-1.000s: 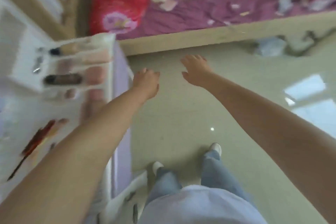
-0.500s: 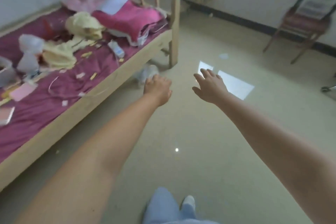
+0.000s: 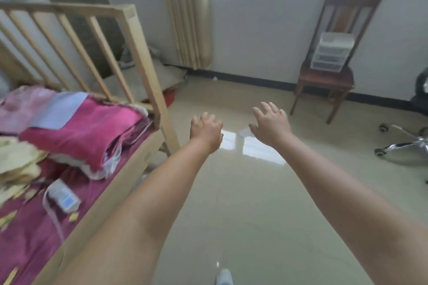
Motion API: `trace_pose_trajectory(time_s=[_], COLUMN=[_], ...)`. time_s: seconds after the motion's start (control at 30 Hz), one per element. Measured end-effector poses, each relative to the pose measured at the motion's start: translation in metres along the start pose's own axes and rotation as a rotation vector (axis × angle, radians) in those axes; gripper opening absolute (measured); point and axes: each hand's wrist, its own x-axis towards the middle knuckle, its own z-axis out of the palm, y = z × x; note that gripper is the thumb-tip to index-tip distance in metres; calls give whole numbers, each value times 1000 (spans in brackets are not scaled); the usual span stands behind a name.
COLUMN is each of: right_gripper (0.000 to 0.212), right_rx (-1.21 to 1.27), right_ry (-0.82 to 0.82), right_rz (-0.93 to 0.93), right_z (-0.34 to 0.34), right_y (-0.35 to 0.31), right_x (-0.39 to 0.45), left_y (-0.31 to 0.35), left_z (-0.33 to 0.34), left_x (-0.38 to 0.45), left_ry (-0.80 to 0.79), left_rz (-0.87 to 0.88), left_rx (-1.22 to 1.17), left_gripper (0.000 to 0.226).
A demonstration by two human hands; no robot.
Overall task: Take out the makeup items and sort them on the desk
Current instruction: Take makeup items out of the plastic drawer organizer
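Note:
Both arms stretch forward over the tiled floor. My left hand (image 3: 206, 131) is loosely curled, palm down, and holds nothing. My right hand (image 3: 271, 122) has its fingers spread and is empty too. A small white drawer organiser (image 3: 331, 54) stands on a wooden chair (image 3: 324, 81) against the far wall, well beyond both hands. The desk and the makeup items are out of view.
A wooden-framed bed (image 3: 148, 90) with a purple sheet, pink folded bedding (image 3: 76, 127) and a small white box (image 3: 63, 196) fills the left side. The chrome base of a wheeled chair (image 3: 403, 146) sits at the right. A window and curtain are on the far wall.
The view has swung away from the white desk with makeup, past the bed, toward the far wall and the wooden chair. Both hands stay outstretched and empty.

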Motion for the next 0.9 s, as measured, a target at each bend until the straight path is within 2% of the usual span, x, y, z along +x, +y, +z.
trace_pose_trajectory(time_s=[0.3, 0.73, 0.9], right_gripper=[54, 52, 52], right_rx=[-20, -3, -29], right_ry=[34, 53, 76], right_rz=[207, 257, 302], right_z=[-46, -67, -74], right_y=[124, 317, 398], right_x=[241, 585, 706], left_y=[26, 97, 132], left_z=[-72, -120, -134], left_x=[288, 682, 836], left_ry=[102, 64, 106], left_rz=[154, 189, 227], left_rx=[2, 5, 32], left_gripper=[40, 40, 39])
